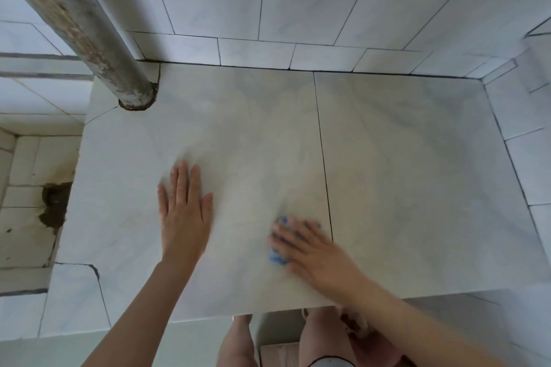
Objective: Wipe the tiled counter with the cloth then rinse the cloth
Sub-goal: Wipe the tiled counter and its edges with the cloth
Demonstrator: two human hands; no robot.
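The tiled counter (402, 173) is a pale marble-look slab with one dark grout line running front to back. My right hand (310, 247) presses flat on a small blue cloth (277, 256) near the counter's front edge, just left of that grout line. Only the cloth's left and top edges show under my fingers; the hand looks motion-blurred. My left hand (185, 211) lies palm down on the counter, fingers spread a little, holding nothing, about a hand's width to the left of the cloth.
A thick weathered grey pipe (89, 30) rises from the counter's back left corner. Tiled walls close the back and right sides. At the left lies a lower tiled recess with a dark stained hole (55, 202). My legs show below the front edge.
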